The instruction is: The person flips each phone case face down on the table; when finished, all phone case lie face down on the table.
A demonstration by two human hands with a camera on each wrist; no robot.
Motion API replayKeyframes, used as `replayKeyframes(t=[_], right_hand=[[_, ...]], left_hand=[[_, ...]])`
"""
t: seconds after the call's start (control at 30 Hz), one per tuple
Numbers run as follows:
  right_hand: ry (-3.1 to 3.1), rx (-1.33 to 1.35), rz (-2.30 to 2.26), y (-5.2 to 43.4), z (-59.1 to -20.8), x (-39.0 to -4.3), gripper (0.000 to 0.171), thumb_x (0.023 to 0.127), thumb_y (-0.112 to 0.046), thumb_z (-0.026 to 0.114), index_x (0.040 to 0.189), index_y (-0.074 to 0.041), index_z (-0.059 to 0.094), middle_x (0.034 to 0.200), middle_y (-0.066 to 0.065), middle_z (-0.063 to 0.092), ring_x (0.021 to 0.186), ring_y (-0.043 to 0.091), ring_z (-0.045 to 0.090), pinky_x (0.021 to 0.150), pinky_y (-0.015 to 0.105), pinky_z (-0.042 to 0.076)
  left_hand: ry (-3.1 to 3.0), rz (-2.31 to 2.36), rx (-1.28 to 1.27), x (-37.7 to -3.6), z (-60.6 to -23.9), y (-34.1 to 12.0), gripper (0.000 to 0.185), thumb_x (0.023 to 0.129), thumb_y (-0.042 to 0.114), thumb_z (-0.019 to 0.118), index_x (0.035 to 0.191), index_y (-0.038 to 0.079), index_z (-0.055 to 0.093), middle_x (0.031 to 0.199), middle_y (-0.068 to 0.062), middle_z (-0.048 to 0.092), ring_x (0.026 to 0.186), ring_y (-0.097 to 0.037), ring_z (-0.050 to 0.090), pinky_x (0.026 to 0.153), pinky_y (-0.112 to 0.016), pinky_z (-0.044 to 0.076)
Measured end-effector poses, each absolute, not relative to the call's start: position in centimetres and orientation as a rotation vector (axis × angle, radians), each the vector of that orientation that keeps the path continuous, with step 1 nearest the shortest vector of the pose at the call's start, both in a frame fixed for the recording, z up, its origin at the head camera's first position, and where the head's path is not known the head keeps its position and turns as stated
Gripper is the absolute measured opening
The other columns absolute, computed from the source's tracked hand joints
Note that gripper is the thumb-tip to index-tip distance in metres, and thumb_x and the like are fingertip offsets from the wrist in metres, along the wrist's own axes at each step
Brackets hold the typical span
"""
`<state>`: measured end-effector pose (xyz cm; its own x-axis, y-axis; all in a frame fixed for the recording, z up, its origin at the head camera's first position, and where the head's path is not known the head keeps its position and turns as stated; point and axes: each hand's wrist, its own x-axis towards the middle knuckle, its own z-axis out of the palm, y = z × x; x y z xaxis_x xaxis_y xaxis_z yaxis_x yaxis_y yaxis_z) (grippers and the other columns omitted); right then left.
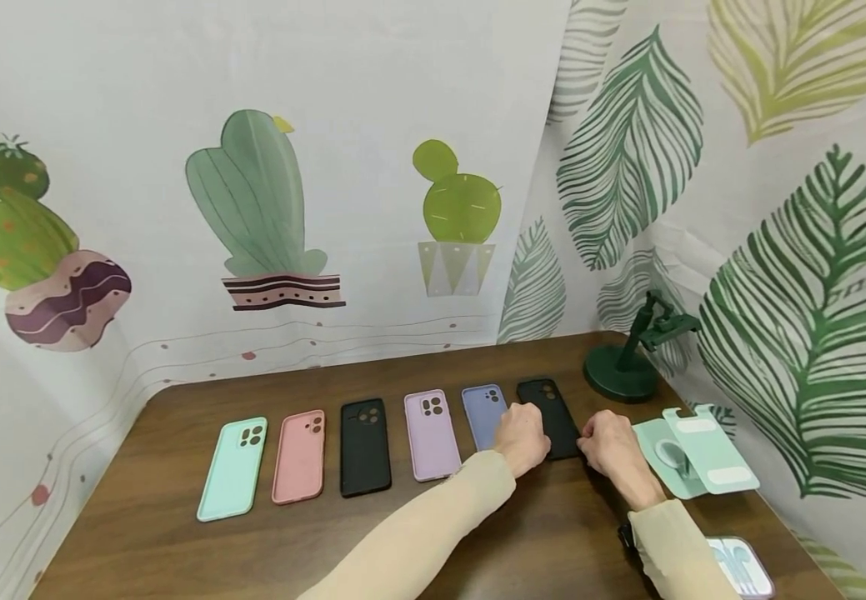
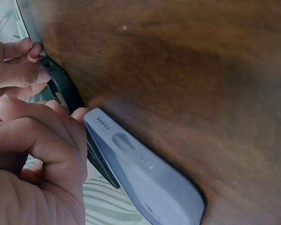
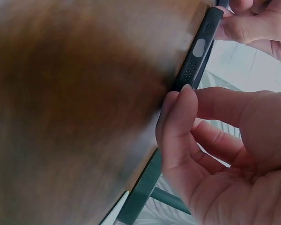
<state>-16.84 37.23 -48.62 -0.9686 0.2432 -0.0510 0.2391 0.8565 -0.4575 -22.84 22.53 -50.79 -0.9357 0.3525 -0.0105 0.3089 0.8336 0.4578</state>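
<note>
A black phone case (image 1: 558,421) lies flat at the right end of a row of phone cases. My left hand (image 1: 524,437) has curled fingers at its lower left corner, close beside the blue-violet phone case (image 1: 483,417). At the lower right corner, my right hand (image 1: 613,450) pinches the black case's edge between thumb and fingertips. The right wrist view shows the black case's bottom edge (image 3: 189,70) between both hands, with a port cutout and small speaker holes. In the left wrist view, the blue-violet case (image 2: 150,168) sits right next to my left fingertips.
Leftward stand a lilac case (image 1: 433,437), another black case (image 1: 365,450), a pink case (image 1: 299,458) and a mint case (image 1: 232,471). At right are a dark green stand (image 1: 620,371), a mint folding holder (image 1: 713,450) and boxed white earphones (image 1: 740,567). The brown table (image 1: 155,483) meets patterned cloth.
</note>
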Motion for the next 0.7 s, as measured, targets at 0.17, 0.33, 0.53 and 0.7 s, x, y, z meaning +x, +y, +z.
replayKeyframes(t=[0.17,0.33,0.53,0.7], right_hand=[[-2.997,-0.408,0.719,37.4,-49.1,-16.9,0.018,0.09,-0.005,0.078,0.073,-0.006,0.073,0.078,0.011,0.07,0.073,0.027,0.063,0.066,0.04,0.055],[-2.964,-0.412,0.736,37.0,-48.0,-16.3,0.014,0.091,-0.008,0.079,0.078,-0.002,0.077,0.083,0.015,0.075,0.077,0.03,0.067,0.068,0.043,0.057],[-2.932,-0.427,0.769,37.0,-47.8,-16.1,0.015,0.091,-0.011,0.079,0.079,-0.002,0.079,0.081,0.014,0.075,0.078,0.03,0.067,0.065,0.04,0.055],[-2.923,-0.472,0.879,37.4,-47.5,-16.1,0.018,0.094,-0.016,0.078,0.092,0.002,0.082,0.093,0.019,0.08,0.085,0.031,0.07,0.067,0.039,0.056]], left_hand=[[2.917,0.716,0.491,-22.0,-49.6,22.3,0.02,0.089,0.016,0.083,0.072,0.011,0.074,0.079,-0.007,0.076,0.065,-0.016,0.069,0.052,-0.028,0.055],[2.913,0.73,0.45,-22.9,-51.2,22.8,0.027,0.088,0.017,0.084,0.064,0.014,0.071,0.063,-0.001,0.068,0.058,-0.015,0.067,0.051,-0.023,0.054],[2.868,0.832,0.409,-22.3,-50.8,22.5,0.028,0.089,0.014,0.081,0.062,0.013,0.071,0.041,0.005,0.058,0.04,-0.01,0.061,0.052,-0.019,0.055],[2.762,1.004,0.326,-21.7,-49.5,22.1,0.017,0.09,0.005,0.08,0.074,0.003,0.075,0.044,-0.001,0.06,0.033,-0.009,0.06,0.042,-0.02,0.052]])
